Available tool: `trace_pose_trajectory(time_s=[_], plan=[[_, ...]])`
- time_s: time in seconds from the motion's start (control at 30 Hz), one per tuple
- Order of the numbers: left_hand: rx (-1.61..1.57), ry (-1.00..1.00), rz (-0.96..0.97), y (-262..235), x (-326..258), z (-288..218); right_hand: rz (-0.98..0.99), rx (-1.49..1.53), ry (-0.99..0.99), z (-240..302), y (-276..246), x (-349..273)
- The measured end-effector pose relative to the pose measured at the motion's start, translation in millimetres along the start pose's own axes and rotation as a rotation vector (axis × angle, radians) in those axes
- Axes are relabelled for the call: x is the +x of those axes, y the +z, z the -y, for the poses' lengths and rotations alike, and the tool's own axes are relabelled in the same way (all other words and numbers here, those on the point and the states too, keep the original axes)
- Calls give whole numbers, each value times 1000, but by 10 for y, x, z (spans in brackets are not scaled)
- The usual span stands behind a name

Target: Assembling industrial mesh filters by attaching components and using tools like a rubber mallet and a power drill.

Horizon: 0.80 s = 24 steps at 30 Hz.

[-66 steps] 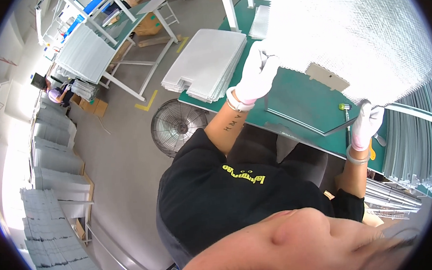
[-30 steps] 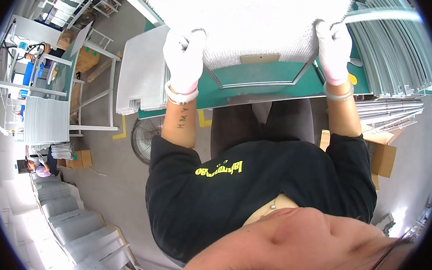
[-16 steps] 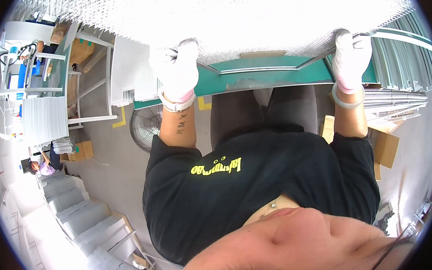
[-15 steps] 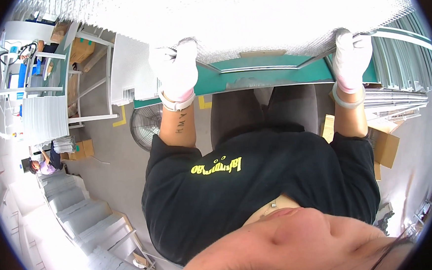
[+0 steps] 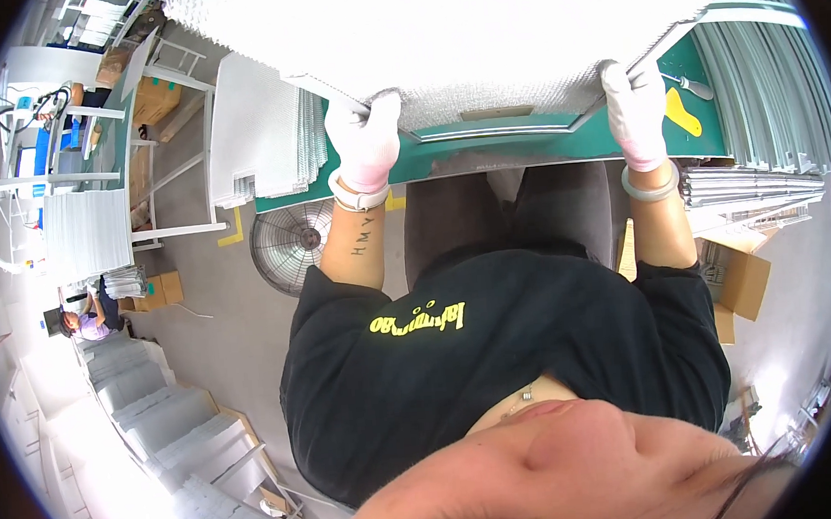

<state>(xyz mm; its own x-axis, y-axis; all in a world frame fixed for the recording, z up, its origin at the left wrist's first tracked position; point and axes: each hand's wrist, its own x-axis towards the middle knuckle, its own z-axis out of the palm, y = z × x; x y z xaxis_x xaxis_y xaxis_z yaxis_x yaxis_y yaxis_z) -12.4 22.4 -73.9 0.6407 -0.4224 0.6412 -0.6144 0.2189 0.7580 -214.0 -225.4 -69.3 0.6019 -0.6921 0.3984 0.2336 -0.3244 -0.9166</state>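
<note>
A large white mesh sheet (image 5: 478,42) with a fine crinkled texture spreads over the far part of the green worktable (image 5: 542,148). My left hand (image 5: 367,144), in a white glove, is closed on its near left corner. At the near right corner, my gloved right hand (image 5: 635,118) pinches the same sheet. Both thumbs are on top, and the fingertips are partly hidden. Under the sheet lies a slim metal frame (image 5: 493,133), its near bar showing between my hands and its side bars beside them. The sheet's far edge runs out of view.
A screwdriver (image 5: 695,87) and a flat yellow piece (image 5: 681,115) lie right of my right hand. Stacked white panels (image 5: 255,127) stand at the left, and metal strips (image 5: 762,96) at the right. A floor fan (image 5: 286,248), cardboard box (image 5: 736,287) and another person (image 5: 91,322) are around.
My hands have come closer together and slightly lower, still gripping the mesh sheet. Its right side has shifted left, uncovering the screwdriver and yellow piece. More of the left panel stack shows.
</note>
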Motion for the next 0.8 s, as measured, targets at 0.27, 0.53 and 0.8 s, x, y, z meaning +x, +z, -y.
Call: trace_pose_trajectory(time_s=[0.27,0.53,0.8], plan=[[-308,-150,-68,193,-379,472,-48,179,47,-476,202,-231],[31,-329,353,-105,-404,620,132,145,271,-601,-58,-261],[49,-345,925,-184,-26,99,657,-195,272,-485,-177,-171]])
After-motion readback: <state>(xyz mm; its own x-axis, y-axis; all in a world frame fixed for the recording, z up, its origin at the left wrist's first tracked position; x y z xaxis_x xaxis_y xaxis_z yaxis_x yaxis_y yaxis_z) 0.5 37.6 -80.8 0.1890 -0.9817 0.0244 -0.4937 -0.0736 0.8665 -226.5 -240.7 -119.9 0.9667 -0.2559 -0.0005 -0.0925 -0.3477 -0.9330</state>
